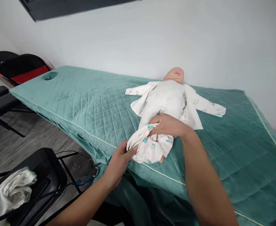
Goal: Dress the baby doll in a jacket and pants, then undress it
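Observation:
A baby doll (167,97) with a white cloth body lies on its back, its head near the wall. An unfastened white baby jacket (194,103) is spread under and around it, sleeves out to both sides. Patterned baby pants (149,149) are bunched around the doll's lower legs, and a bit of foot shows below them. My left hand (120,160) pinches the pants at their left edge, thumb on top. My right hand (167,125) has its fingers closed on the upper edge of the pants, between the doll's legs; its fingertips are partly hidden.
The doll rests on a massage bed with a green quilted cover (93,97), which has a face hole (50,76) at its far left end. A black chair (46,169) with a crumpled white cloth (13,191) stands at the lower left. More black chairs (26,67) are beyond the bed.

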Demonstrator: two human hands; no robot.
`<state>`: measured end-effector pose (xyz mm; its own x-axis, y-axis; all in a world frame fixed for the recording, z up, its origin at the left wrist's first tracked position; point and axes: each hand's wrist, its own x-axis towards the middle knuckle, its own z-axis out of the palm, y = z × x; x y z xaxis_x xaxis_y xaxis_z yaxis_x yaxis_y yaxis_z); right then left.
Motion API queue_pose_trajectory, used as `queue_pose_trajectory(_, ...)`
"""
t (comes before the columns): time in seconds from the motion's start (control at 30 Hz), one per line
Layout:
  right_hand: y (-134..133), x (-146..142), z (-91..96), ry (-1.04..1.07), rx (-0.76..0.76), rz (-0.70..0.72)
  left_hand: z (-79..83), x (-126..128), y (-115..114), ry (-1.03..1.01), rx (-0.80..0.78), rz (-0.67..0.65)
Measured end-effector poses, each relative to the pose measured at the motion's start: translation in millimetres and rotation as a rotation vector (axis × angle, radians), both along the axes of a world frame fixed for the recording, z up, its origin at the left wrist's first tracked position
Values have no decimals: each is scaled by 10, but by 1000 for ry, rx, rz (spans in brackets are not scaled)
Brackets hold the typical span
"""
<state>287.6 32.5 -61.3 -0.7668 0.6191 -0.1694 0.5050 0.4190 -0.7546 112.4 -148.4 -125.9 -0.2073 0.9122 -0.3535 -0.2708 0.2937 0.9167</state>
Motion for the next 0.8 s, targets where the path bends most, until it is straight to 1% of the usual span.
queue_pose_trajectory(0.13, -8, 9, 26, 16, 35, -11, 22, -6, 62, -90, 41, -51)
queue_pose_trajectory(0.23, -16, 32, 51, -7, 7, -14, 11, 15, 112, -144, 109, -51)
queue_pose_trajectory(0.3, -19, 47, 70, -13, -14, 5, -24, 22, 147, -153, 161, -37)
queue_pose_trajectory(0.4, -22, 59, 97, -16, -32, 63, -111, -11, 207, -101, 222, -8)
queue_pose_trajectory(0.5, -28, 60, 113, -30, -22, 99, -175, -98, 285, -14, 254, -35)
queue_pose_trajectory(0.63, -47, 61, 120, -40, -26, 92, -165, -225, 414, 78, 218, -93)
queue_pose_trajectory(0.73, -64, 68, 120, -27, -15, 89, -145, -283, 504, 88, 186, -110)
queue_pose_trajectory(0.8, -71, 71, 119, -22, 3, 90, -135, -304, 554, 121, 198, -111)
